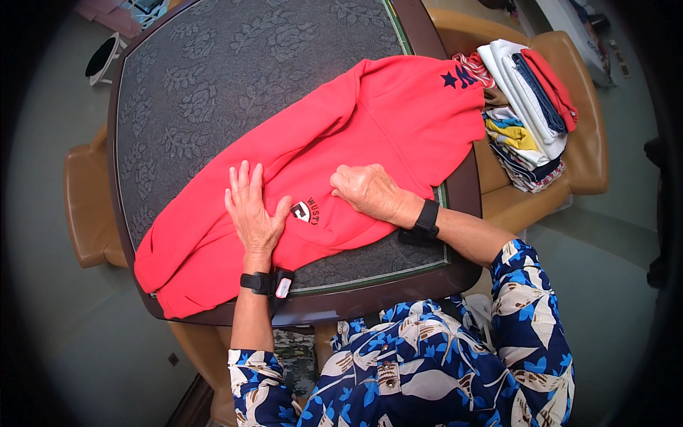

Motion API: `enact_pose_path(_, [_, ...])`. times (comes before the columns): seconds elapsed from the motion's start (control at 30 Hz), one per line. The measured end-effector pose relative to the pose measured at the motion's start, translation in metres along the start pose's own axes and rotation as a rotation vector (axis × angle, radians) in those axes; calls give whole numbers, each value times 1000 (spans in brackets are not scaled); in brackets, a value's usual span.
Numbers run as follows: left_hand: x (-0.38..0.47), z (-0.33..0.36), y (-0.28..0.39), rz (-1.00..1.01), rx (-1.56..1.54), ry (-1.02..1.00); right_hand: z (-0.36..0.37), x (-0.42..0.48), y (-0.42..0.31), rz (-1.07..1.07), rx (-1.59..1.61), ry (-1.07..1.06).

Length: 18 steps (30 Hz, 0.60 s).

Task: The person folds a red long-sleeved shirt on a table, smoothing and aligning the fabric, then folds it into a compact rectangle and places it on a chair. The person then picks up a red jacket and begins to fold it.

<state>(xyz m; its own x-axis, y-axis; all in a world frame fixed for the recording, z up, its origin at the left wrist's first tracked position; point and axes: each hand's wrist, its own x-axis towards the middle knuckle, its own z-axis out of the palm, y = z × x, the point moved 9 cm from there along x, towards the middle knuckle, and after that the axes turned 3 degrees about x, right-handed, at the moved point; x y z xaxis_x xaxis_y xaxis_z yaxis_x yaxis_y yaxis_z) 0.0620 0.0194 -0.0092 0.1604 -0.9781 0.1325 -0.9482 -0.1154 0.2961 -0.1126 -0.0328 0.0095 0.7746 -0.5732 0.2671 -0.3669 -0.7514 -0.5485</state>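
A coral-red sweatshirt lies slantwise across the table, with a crest and dark lettering on its front and a dark star print at its far right end. Its surface is mostly flat, with long soft creases and one sleeve laid along its upper side. My left hand rests palm down on the cloth, left of the crest, fingers apart. To the right of the crest, my right hand is curled into a fist over the fabric. No cloth shows between its fingers, and their undersides are hidden.
The dark table has a grey leaf-patterned cover. Against its right side stands a tan leather chair with a stack of folded clothes. Another tan chair is at the left. A black-topped stool stands farther back.
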Motion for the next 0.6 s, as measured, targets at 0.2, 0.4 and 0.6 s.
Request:
enact_pose_path(0.2, [2, 4, 2, 28, -13, -99, -1, -1, 2, 1, -12, 45])
enact_pose_path(0.4, [2, 5, 3, 14, 4, -125, -1, -2, 2, 5, -7, 86])
enact_pose_path(0.6, [1, 6, -1, -5, 4, -125, -3, -1, -1, -19, 12, 77])
